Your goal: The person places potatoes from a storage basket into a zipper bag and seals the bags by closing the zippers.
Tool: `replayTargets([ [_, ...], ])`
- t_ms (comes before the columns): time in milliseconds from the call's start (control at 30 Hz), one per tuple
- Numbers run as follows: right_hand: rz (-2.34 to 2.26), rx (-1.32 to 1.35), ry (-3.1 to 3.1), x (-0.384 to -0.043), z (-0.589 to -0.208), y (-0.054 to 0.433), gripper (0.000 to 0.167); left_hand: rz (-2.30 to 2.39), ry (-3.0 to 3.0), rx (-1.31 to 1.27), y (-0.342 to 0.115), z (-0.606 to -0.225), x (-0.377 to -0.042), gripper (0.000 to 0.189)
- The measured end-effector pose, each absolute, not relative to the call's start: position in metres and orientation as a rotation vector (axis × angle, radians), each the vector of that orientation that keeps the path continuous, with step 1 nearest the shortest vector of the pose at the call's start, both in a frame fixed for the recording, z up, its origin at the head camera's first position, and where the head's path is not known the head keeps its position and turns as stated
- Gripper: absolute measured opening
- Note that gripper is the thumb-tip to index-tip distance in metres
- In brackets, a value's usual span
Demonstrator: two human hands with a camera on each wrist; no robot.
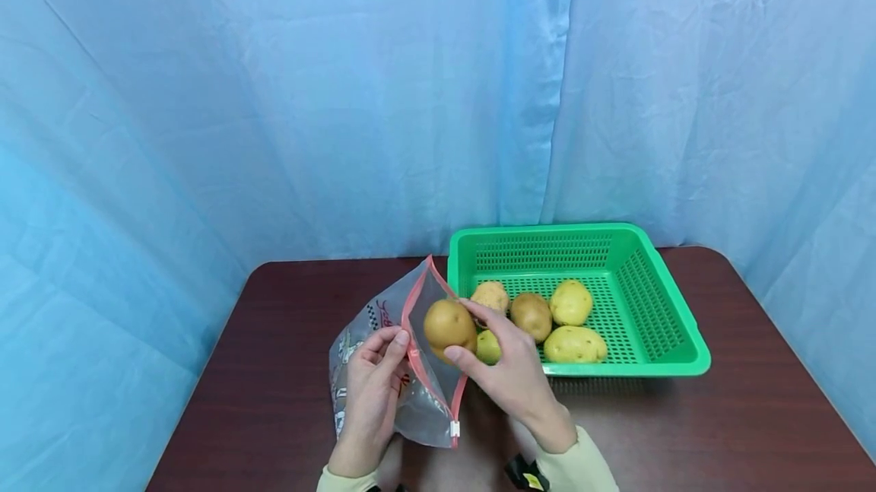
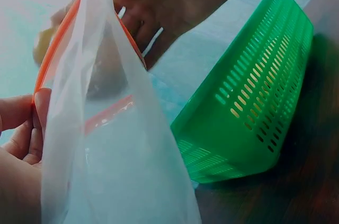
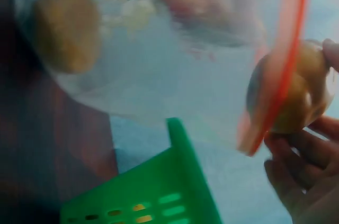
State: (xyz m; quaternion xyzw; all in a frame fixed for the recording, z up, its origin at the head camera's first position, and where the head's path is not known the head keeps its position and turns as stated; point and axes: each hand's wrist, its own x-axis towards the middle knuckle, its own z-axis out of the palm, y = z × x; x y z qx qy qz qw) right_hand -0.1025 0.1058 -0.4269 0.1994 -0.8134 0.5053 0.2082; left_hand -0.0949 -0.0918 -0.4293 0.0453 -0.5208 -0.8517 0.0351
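Observation:
My left hand (image 1: 375, 389) pinches the red zip edge of a clear printed zipper bag (image 1: 424, 408) between thumb and fingers, and the mouth gapes. In my right hand (image 1: 513, 366) a round brown potato (image 1: 448, 325) is gripped at the bag's mouth. The right wrist view shows this held potato (image 3: 302, 86) partly behind the red zip edge, with the fingers around its outer side. Another potato (image 3: 68, 27) lies low inside the bag in that view. In the left wrist view the bag (image 2: 127, 166) hides much of the right hand's fingers.
A green slotted basket (image 1: 667, 309) stands right of the bag on the dark wooden table (image 1: 274, 370). Several potatoes lie in it, among them a long yellow potato (image 1: 575, 344) and a brown potato (image 1: 531, 315). A white slider (image 1: 455, 429) sits at the zip's near end. Blue curtains (image 1: 383, 96) hang behind.

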Motion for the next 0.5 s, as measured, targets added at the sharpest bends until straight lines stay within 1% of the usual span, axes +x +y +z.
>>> replayTargets([
  [167,1.158,0.544,-2.364,-0.103,-0.434,0.096,0.064,-2.626,-1.595,0.084,-0.095,-0.429,-0.094,0.01],
  [333,1.079,0.611,-2.422,-0.104,-0.436,0.096,0.07,-2.638,-1.599,0.056,-0.098,-0.427,-0.093,0.011],
  [400,1.09,0.639,-2.419,-0.104,-0.437,0.099,0.068,-2.643,-1.591,0.041,-0.099,-0.426,-0.093,0.014],
  [500,1.103,0.611,-2.392,-0.106,-0.439,0.105,0.06,-2.641,-1.579,0.015,-0.102,-0.423,-0.093,0.016],
])
